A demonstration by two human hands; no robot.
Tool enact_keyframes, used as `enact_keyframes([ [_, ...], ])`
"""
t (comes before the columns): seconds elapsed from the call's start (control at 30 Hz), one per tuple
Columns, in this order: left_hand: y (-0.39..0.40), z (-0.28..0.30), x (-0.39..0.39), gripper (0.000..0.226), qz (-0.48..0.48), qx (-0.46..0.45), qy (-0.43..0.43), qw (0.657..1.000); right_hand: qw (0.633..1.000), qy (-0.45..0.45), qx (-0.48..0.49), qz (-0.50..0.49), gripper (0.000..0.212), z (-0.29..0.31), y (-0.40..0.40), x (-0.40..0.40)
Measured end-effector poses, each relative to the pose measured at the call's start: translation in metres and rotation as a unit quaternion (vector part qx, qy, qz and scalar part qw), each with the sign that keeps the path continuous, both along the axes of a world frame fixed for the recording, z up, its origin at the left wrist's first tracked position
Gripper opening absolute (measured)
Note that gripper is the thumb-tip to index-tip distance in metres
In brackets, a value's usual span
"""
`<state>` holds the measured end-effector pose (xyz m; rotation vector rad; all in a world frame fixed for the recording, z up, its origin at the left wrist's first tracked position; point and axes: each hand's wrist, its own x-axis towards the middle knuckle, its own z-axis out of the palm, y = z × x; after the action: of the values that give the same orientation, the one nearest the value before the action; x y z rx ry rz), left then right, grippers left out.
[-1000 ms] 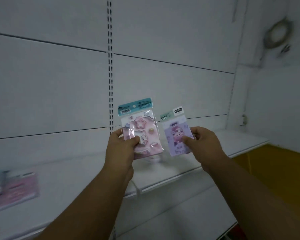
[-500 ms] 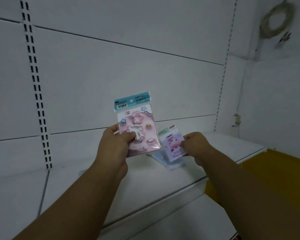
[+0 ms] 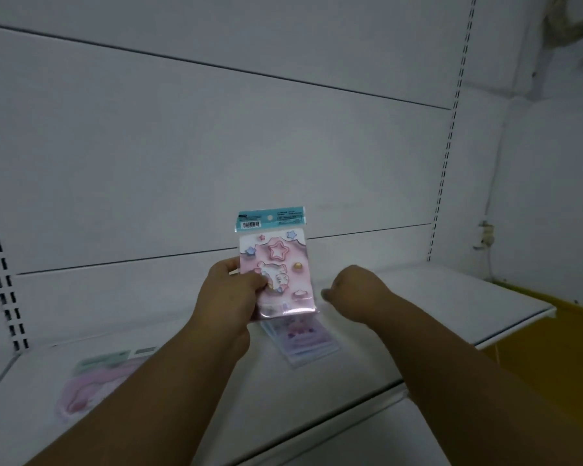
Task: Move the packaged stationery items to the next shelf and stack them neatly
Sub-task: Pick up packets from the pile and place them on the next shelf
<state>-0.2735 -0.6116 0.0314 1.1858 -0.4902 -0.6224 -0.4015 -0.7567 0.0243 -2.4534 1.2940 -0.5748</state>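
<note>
Progress: part done, by the look of it; some packets already lie on the shelf [image 3: 451, 297], one is in the air.
Left hand [image 3: 231, 297]: fingers pinching the pink star packet [image 3: 276, 264] at its lower left edge, thumb on the printed face; the packet stands upright, teal header at the top.
Right hand [image 3: 357, 290]: just right of the pink star packet, fingers curled loosely inward and holding nothing that I can see; whether the tips touch anything below is hidden.
Purple stack [image 3: 302, 341]: flat on the shelf, below and a little right of the left fingers, just under the raised packet's lower edge; several packets, edges slightly fanned rather than square.
Pink pile [image 3: 91, 381]: flat on the same shelf, well apart to the left of the left fingers, blurred, partly behind the forearm.
Left to do: likely set the held packet down on its matching pile, then square the fanned stack.
Unknown: how many packets wait out of view.
</note>
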Motion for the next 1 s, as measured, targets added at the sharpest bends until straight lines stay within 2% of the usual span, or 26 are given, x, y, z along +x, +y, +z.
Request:
enact_keyframes([
  [0.03, -0.007, 0.000, -0.006, 0.037, 0.000, 0.007, -0.009, 1.000, 0.996, -0.080, 0.024, 0.016, 0.037, 0.010, -0.009, -0.007],
  [0.07, -0.015, 0.000, -0.015, 0.036, -0.003, 0.015, -0.019, 1.000, 0.981, -0.172, 0.089, 0.035, 0.043, 0.023, -0.017, -0.016],
  [0.1, -0.024, -0.001, -0.025, 0.034, -0.008, 0.025, -0.033, 0.999, 0.949, -0.259, 0.167, 0.060, 0.047, 0.034, -0.027, -0.025],
  [0.13, -0.035, -0.002, -0.036, 0.033, -0.012, 0.035, -0.048, 0.998, 0.922, -0.309, 0.214, 0.089, 0.048, 0.044, -0.039, -0.035],
  [0.17, -0.048, -0.003, -0.049, 0.034, -0.012, 0.044, -0.062, 0.997, 0.916, -0.317, 0.221, 0.111, 0.044, 0.050, -0.052, -0.044],
  [0.27, -0.092, -0.012, -0.090, 0.039, -0.016, 0.072, -0.087, 0.994, 0.932, -0.287, 0.188, 0.113, 0.021, 0.055, -0.095, -0.075],
  [0.37, -0.137, -0.025, -0.120, 0.034, -0.015, 0.121, -0.138, 0.983, 0.942, -0.256, 0.193, 0.101, 0.011, 0.052, -0.144, -0.102],
  [0.47, -0.173, -0.035, -0.136, 0.025, 0.025, 0.208, -0.255, 0.944, 0.953, -0.193, 0.215, 0.092, 0.013, 0.041, -0.183, -0.112],
  [0.53, -0.190, -0.039, -0.142, 0.013, 0.056, 0.268, -0.319, 0.907, 0.963, -0.144, 0.214, 0.075, 0.004, 0.031, -0.199, -0.109],
  [0.57, -0.196, -0.040, -0.144, 0.009, 0.068, 0.296, -0.343, 0.889, 0.967, -0.128, 0.208, 0.068, 0.010, 0.026, -0.205, -0.105],
  [0.63, -0.207, -0.043, -0.145, 0.015, 0.076, 0.339, -0.375, 0.859, 0.972, -0.110, 0.195, 0.066, 0.017, 0.017, -0.217, -0.096],
  [0.73, -0.215, -0.045, -0.147, 0.025, 0.087, 0.385, -0.415, 0.820, 0.982, -0.082, 0.147, 0.083, 0.017, 0.011, -0.226, -0.087],
  [0.83, -0.216, -0.046, -0.149, 0.025, 0.104, 0.430, -0.441, 0.781, 0.986, -0.059, 0.118, 0.103, 0.014, 0.006, -0.226, -0.081],
  [0.9, -0.215, -0.048, -0.148, 0.028, 0.103, 0.445, -0.446, 0.770, 0.989, -0.052, 0.076, 0.116, 0.017, 0.003, -0.219, -0.078],
  [1.0, -0.200, -0.048, -0.143, 0.030, 0.123, 0.427, -0.458, 0.770, 0.987, -0.088, -0.006, 0.137, 0.025, 0.009, -0.196, -0.072],
])
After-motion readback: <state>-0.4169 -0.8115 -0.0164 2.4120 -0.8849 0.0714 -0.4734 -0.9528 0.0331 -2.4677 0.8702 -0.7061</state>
